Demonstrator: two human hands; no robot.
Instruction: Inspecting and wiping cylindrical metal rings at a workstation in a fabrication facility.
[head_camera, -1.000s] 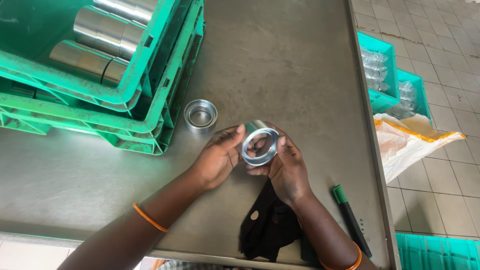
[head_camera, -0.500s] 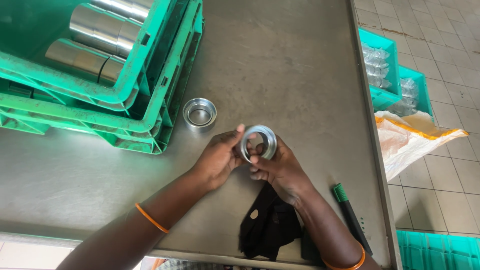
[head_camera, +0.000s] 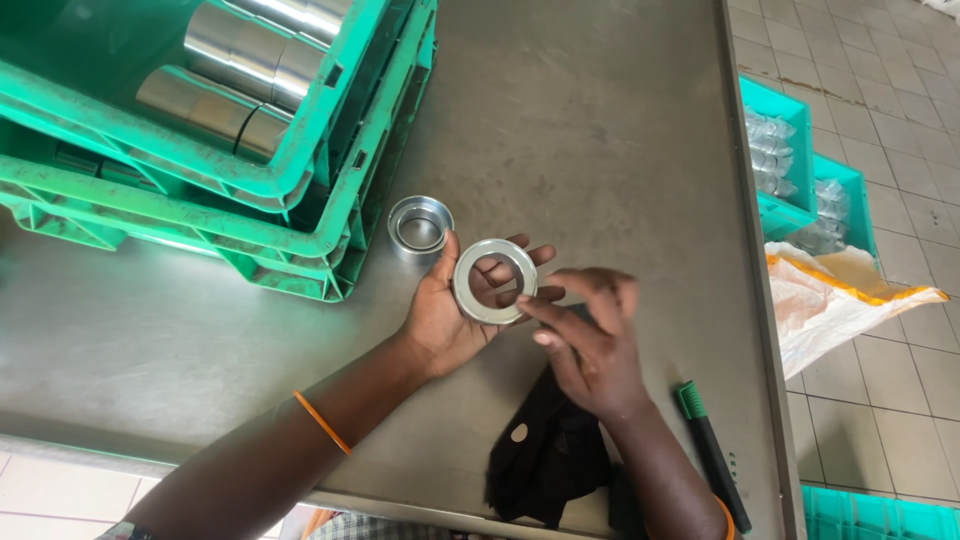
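Your left hand (head_camera: 455, 315) lies palm up with the fingers spread loose, grip open, and a flat metal ring (head_camera: 495, 281) rests across the fingers and palm. It is cradled, not pinched. Your right hand (head_camera: 590, 345) hovers just beside it, fingers half curled, index fingertip at the ring's lower right edge; touching or just shy, can't tell. Nothing is clamped in that grip.

Counts: one ring in hand. One short metal cup (head_camera: 420, 224) on the counter (head_camera: 600, 130), just beyond your left thumb, apart from the ring. Two green crates (head_camera: 300, 215) stacked at upper left, holding at least two shiny metal cylinders (head_camera: 250, 50). One black cloth (head_camera: 545, 450) under your right wrist. One green-capped marker (head_camera: 712, 455) near the counter's right edge. One orange band (head_camera: 322, 423) on your left forearm, another at the right wrist, mostly cut off by the frame.

The ring sits above the counter, between both hands, closer to the left palm.

On the tiled floor to the right: teal bins (head_camera: 800, 170) with bagged parts and a white sack (head_camera: 850, 295).
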